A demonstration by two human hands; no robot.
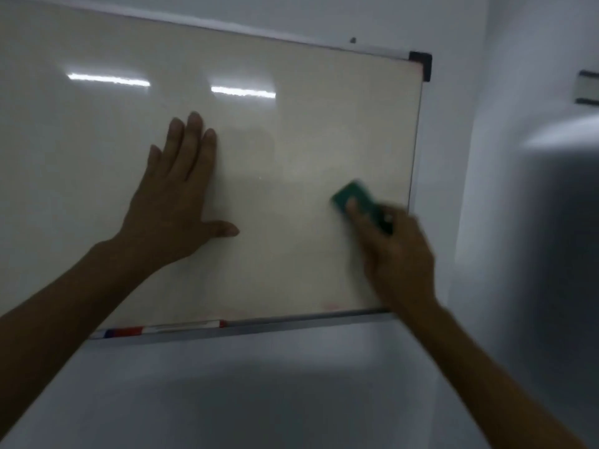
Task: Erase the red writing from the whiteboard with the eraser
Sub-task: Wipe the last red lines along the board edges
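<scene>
The whiteboard (291,140) hangs on a pale wall and fills most of the view. My left hand (175,196) lies flat on it near the middle, fingers spread and pointing up. My right hand (395,254) grips a green eraser (351,194) and presses it against the board close to the right edge; the hand and eraser are motion-blurred. A faint reddish smudge (330,306) shows near the bottom edge, right of centre. Another pink tint sits at the top right corner (416,67). No clear red writing is visible elsewhere.
A marker with red and blue bands (155,329) lies in the metal tray (291,324) along the board's lower edge. The wall turns a corner just right of the board. A dark-edged fixture (588,87) is mounted on the right wall.
</scene>
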